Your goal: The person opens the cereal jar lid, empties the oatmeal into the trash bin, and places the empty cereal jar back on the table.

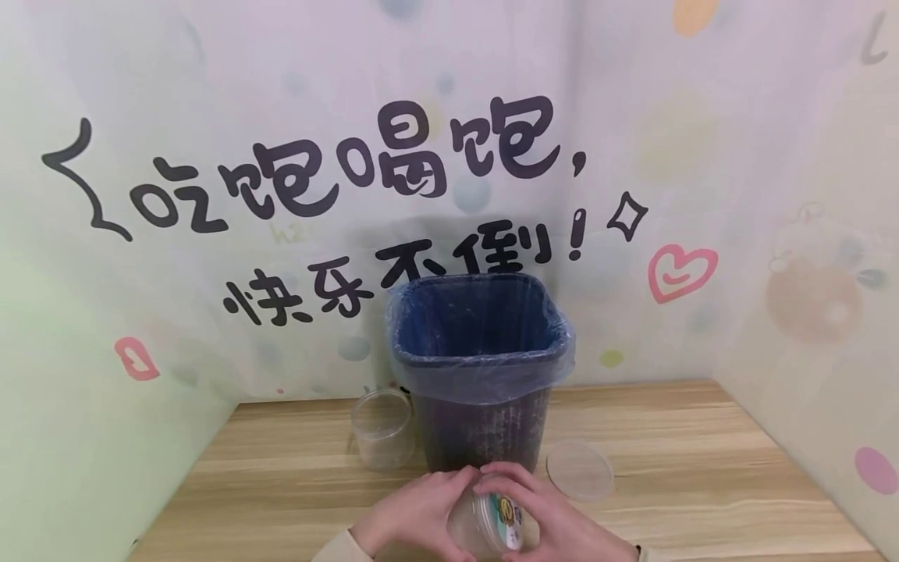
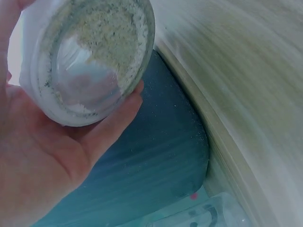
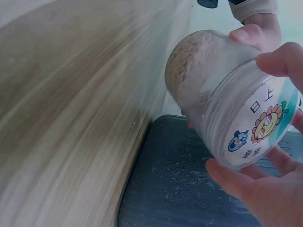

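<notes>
Beige grains [image 2: 111,40] partly fill a tilted clear jar [image 3: 222,90], its lid [image 3: 260,125] sunflower-printed.

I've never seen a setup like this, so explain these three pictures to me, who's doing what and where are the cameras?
There's no machine at work here, just a person's two bare hands. The wide picture comes from a camera worn on the head, looking forward and down; the other two come from cameras on each wrist.

The left hand holds the body of a clear jar with pale grainy stuff inside, while the right hand grips its labelled lid.

On the wood-patterned table stand a dark bin, lined with a plastic bag, and a clear container. A clear round disc lies across from that container.
</notes>
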`<state>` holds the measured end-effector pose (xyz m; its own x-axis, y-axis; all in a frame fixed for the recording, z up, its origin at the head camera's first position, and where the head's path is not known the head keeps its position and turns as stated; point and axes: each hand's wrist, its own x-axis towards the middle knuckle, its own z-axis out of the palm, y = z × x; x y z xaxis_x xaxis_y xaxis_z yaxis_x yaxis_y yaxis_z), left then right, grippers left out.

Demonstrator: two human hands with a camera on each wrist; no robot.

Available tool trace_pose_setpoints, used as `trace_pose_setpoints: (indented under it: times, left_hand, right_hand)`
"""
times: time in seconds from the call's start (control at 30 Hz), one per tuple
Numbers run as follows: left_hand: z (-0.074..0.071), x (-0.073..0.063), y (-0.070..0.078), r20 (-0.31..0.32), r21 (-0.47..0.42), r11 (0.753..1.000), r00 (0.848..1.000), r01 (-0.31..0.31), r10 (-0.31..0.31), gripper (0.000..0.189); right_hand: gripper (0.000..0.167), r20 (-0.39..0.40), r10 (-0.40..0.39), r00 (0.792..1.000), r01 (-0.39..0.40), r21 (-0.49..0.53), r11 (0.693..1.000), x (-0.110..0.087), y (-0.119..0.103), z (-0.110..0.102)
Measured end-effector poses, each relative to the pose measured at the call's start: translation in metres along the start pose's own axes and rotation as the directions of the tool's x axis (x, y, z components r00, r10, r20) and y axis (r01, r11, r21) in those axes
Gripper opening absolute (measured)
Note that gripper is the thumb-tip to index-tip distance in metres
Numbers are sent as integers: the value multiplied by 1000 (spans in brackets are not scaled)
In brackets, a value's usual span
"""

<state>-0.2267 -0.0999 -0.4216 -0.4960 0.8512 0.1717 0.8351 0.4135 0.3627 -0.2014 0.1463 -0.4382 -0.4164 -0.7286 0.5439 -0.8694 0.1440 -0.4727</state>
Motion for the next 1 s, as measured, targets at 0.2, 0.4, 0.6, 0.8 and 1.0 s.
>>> trace_pose_setpoints:
  times: [0.2,0.4,0.6,0.8,1.0]
  left_hand:
    - [-2,-2,-7,29,-40,999,999,-20,21,73]
    - [-4,-13,-11,-10,-20,999,999,30,-30,75]
    - [-7,-19,-14,-21,-46,996,997,77,-78,78]
    - [-11,-27,-15,-50,-54,994,994,97,-100,78]
    - [-13,-34,-13,-55,-66,991,991,116,-120,78]
  right_hand:
    - [64,18,-68,998,69,-34,997,-1,-2,-3]
    - [69,10,9,1000,-9,-3,1000,-4,-3,-15]
    - [70,29,91,995,-91,-2,996,-11,0,-19]
    - [73,48,150,988,-150,-6,989,-22,7,-18]
    - [75,83,165,983,-151,-146,978,-32,18,-18]
